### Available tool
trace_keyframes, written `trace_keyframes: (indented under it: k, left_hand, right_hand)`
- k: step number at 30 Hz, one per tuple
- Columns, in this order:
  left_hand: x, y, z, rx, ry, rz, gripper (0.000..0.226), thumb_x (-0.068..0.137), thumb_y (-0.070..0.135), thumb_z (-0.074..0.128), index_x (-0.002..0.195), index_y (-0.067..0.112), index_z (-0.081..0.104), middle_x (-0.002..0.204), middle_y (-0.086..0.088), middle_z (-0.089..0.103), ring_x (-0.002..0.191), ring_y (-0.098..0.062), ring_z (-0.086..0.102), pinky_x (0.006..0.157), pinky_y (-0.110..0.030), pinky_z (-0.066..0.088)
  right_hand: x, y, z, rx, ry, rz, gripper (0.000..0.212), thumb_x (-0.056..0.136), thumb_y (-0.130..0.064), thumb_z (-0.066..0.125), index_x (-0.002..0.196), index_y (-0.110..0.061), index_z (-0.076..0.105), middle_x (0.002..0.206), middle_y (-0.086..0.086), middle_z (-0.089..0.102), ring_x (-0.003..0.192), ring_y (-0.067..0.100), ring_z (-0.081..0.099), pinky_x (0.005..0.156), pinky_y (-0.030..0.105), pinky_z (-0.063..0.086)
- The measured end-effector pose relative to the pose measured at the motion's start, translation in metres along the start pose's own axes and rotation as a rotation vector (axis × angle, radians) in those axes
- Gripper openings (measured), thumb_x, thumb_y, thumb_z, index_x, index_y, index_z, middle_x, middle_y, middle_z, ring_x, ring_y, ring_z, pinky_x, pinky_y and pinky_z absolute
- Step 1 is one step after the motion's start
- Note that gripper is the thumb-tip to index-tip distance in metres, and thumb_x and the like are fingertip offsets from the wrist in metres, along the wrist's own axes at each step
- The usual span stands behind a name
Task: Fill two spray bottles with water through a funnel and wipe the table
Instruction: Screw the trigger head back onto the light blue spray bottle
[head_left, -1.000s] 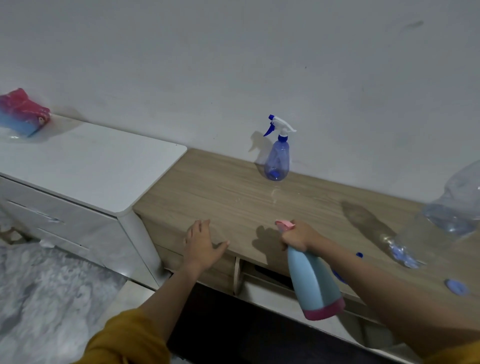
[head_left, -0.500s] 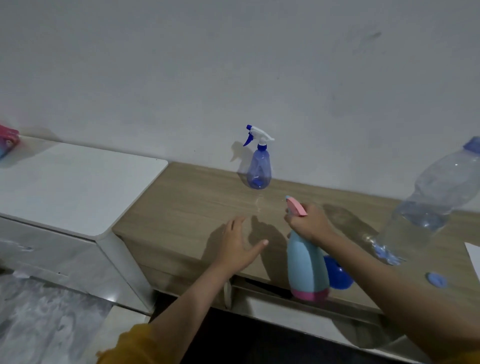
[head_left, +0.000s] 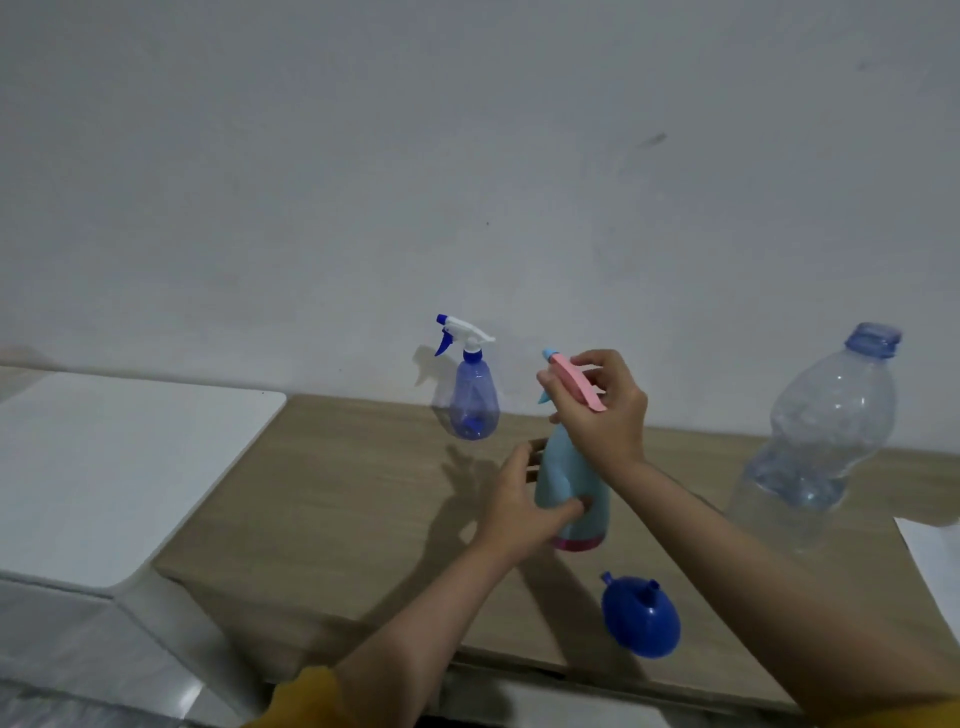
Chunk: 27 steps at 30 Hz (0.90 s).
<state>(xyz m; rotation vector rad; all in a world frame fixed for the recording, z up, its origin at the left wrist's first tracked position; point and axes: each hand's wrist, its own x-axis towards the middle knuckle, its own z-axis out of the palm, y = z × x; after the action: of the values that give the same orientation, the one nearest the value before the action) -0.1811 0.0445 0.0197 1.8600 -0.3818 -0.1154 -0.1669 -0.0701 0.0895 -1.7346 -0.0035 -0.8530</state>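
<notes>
Hands grip light-blue spray bottle (head_left: 571, 483): left hand (head_left: 524, 506) body, right hand (head_left: 602, 410) pink head.

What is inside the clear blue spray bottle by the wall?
Through the clear blue spray bottle a dark blue piece shows near the bottom, likely the end of its dip tube. No water level is discernible. Its white trigger head is screwed on, hiding the neck.

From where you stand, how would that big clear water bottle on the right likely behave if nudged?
The clear water bottle is tall and uncapped, so it may tip and spill. Its crinkled walls look thin, probably flexing under a grip.
</notes>
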Motion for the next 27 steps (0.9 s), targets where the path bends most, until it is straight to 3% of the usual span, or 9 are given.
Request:
trace_keyframes:
  k: [3,5,9,12,15,18,23,27]
  left_hand:
    - [0.02,0.003,0.012,0.027,0.054,0.002,0.07,0.063,0.033,0.084,0.121,0.034,0.043,0.119,0.015,0.052,0.112,-0.006,0.052,0.089,-0.028,0.053]
    - [0.034,0.006,0.022,0.036,0.084,-0.007,0.073,0.062,0.038,0.085,0.121,0.032,0.043,0.117,0.016,0.051,0.11,-0.004,0.052,0.086,-0.023,0.052]
    - [0.064,0.013,0.042,0.042,0.167,-0.014,0.074,0.057,0.041,0.087,0.116,0.032,0.042,0.11,0.017,0.052,0.102,-0.002,0.054,0.079,-0.015,0.049]
    - [0.09,0.014,0.058,0.056,0.199,-0.042,0.077,0.059,0.034,0.088,0.12,0.026,0.042,0.114,0.012,0.052,0.106,-0.007,0.054,0.081,-0.016,0.051]
    - [0.116,0.011,0.069,0.098,0.243,-0.054,0.077,0.062,0.039,0.086,0.123,0.022,0.042,0.12,0.006,0.054,0.11,-0.012,0.056,0.088,-0.024,0.052]
    - [0.139,0.009,0.069,0.232,0.26,-0.085,0.073,0.068,0.046,0.08,0.124,0.021,0.042,0.121,0.008,0.053,0.11,-0.012,0.055,0.08,-0.021,0.048]
    - [0.174,-0.016,0.072,0.27,0.276,-0.12,0.059,0.074,0.025,0.078,0.123,0.014,0.046,0.126,-0.003,0.057,0.117,-0.021,0.055,0.095,-0.034,0.051]
    - [0.187,-0.033,0.075,0.336,0.228,-0.156,0.061,0.075,0.031,0.077,0.126,0.014,0.047,0.128,-0.003,0.056,0.118,-0.022,0.055,0.097,-0.036,0.049]
  right_hand:
    - [0.016,0.009,-0.003,0.062,-0.031,-0.018,0.03,0.072,-0.019,0.084,0.095,-0.01,0.065,0.083,-0.002,0.07,0.074,0.019,0.071,0.062,0.041,0.06]
    - [0.028,0.016,-0.005,0.069,-0.047,-0.012,0.025,0.071,-0.017,0.085,0.09,-0.016,0.069,0.084,-0.004,0.071,0.078,0.016,0.07,0.069,0.034,0.058]
    - [0.053,0.027,-0.009,0.094,-0.058,0.034,0.021,0.071,-0.012,0.084,0.087,-0.018,0.071,0.081,-0.008,0.071,0.075,0.003,0.066,0.067,0.015,0.05]
    - [0.076,0.04,-0.012,0.109,-0.093,0.104,0.02,0.071,-0.011,0.083,0.088,-0.014,0.074,0.081,-0.008,0.072,0.076,0.003,0.068,0.066,0.013,0.05]
    - [0.1,0.057,-0.017,0.079,-0.144,0.173,0.021,0.071,-0.012,0.083,0.092,-0.011,0.076,0.084,-0.004,0.074,0.077,0.006,0.068,0.066,0.015,0.051]
    - [0.123,0.079,-0.018,0.01,-0.168,0.217,0.022,0.071,-0.012,0.083,0.091,-0.011,0.076,0.085,0.0,0.074,0.078,0.011,0.069,0.069,0.023,0.056]
    - [0.142,0.113,-0.006,-0.082,-0.216,0.269,0.017,0.068,-0.01,0.085,0.08,-0.015,0.075,0.079,0.0,0.072,0.073,0.016,0.067,0.073,0.031,0.057]
    - [0.149,0.136,0.001,-0.145,-0.251,0.353,0.017,0.069,-0.012,0.085,0.081,-0.016,0.075,0.084,0.005,0.074,0.081,0.024,0.07,0.077,0.043,0.059]
